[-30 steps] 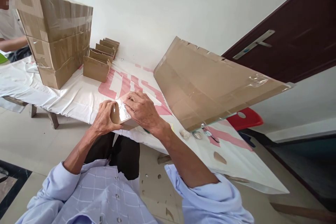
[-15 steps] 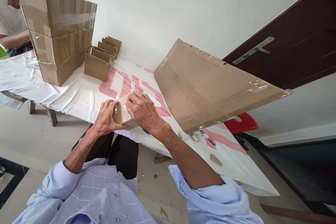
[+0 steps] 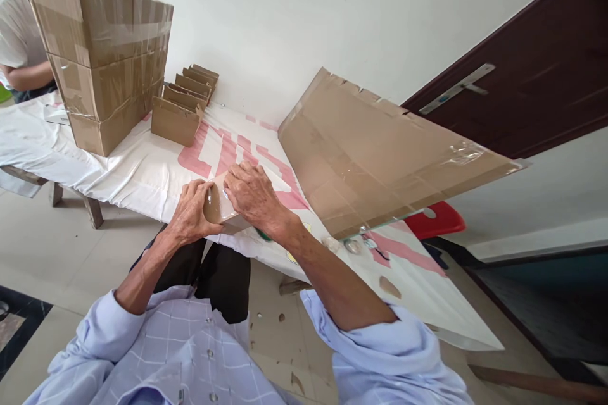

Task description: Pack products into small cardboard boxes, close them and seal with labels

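Observation:
At the front edge of the table I see a small brown cardboard box (image 3: pixel 235 224) with clear shiny film or tape (image 3: pixel 225 205) across its face. My left hand (image 3: pixel 192 210) grips the box's left side, thumb on the near lower edge and fingers over the top. My right hand (image 3: pixel 251 195) rests on the box's upper right with its fingers curled in against the shiny face. Whatever those fingertips hold, a small pale bit shows there, too little to name. A green round thing (image 3: pixel 263 235) peeks out under my right wrist.
Tall stacked taped cartons (image 3: pixel 111 69) stand at left, folded cardboard pieces (image 3: pixel 178 115) beside them. A large cardboard sheet (image 3: pixel 370 152) leans at right. Tape rolls (image 3: pixel 352 245) and a brown scrap (image 3: pixel 390 286) lie on the cloth-covered table (image 3: pixel 137 171). Behind the cartons sits another person (image 3: pixel 21 31).
My right hand has shifted slightly left and up along the box, its fingers more curled. My left hand and the box stay in place. The other person has leaned behind the cartons.

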Available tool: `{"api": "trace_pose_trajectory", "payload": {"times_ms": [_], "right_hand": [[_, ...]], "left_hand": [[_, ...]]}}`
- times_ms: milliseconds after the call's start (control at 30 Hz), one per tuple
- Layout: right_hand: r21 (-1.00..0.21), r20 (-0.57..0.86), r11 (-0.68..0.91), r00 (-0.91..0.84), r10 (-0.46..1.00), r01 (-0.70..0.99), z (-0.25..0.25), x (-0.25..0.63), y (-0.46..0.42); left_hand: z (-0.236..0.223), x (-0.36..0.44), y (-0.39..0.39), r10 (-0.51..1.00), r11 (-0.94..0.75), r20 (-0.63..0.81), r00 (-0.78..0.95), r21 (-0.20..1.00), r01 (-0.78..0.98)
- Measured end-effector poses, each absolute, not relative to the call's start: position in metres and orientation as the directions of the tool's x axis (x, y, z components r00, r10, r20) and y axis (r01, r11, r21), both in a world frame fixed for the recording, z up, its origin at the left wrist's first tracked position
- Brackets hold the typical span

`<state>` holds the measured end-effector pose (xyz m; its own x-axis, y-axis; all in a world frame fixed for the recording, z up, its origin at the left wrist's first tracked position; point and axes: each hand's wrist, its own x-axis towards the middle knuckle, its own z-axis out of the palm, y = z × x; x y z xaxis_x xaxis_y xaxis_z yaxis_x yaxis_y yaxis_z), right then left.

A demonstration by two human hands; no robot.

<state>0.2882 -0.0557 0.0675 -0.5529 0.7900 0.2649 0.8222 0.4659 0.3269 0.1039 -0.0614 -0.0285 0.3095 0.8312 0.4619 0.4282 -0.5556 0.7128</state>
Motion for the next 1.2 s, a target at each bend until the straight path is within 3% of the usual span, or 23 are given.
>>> {"api": "trace_pose_trajectory", "payload": {"times_ms": [233, 367, 533, 667, 833, 967, 1100, 1200], "right_hand": [[0.315, 0.3, 0.496, -0.581, 0.757, 0.809, 0.063, 0.291, -0.054], [0.234, 0.312, 0.515, -0.566, 0.763, 0.824, 0.063, 0.293, -0.055], [0.015, 0.4, 0.544, -0.503, 0.766, 0.839, 0.066, 0.294, -0.056], [-0.294, 0.515, 0.571, -0.376, 0.77, 0.766, 0.074, 0.296, -0.065], [-0.657, 0.436, 0.462, -0.199, 0.877, 0.596, 0.084, 0.3, -0.083], [-0.783, 0.362, 0.384, -0.144, 0.921, 0.489, 0.081, 0.303, -0.09], [-0.828, 0.332, 0.347, -0.113, 0.936, 0.441, 0.07, 0.302, -0.089], [-0.855, 0.309, 0.313, -0.079, 0.948, 0.413, 0.062, 0.303, -0.09]], "left_hand": [[-0.028, 0.103, -0.062, 0.832, -0.554, 0.458, 0.313, 0.723, 0.413], [-0.03, 0.102, -0.062, 0.84, -0.541, 0.443, 0.314, 0.73, 0.417], [-0.035, 0.099, -0.056, 0.835, -0.549, 0.461, 0.3, 0.732, 0.403], [-0.045, 0.082, -0.04, 0.858, -0.51, 0.43, 0.283, 0.785, 0.353], [-0.068, 0.042, -0.005, 0.888, -0.403, 0.325, 0.326, 0.892, 0.206], [-0.077, 0.022, 0.015, 0.918, -0.337, 0.273, 0.289, 0.919, 0.203], [-0.075, 0.017, 0.019, 0.912, -0.361, 0.3, 0.279, 0.91, 0.204], [-0.076, 0.014, 0.022, 0.914, -0.325, 0.242, 0.325, 0.918, 0.23]]}}
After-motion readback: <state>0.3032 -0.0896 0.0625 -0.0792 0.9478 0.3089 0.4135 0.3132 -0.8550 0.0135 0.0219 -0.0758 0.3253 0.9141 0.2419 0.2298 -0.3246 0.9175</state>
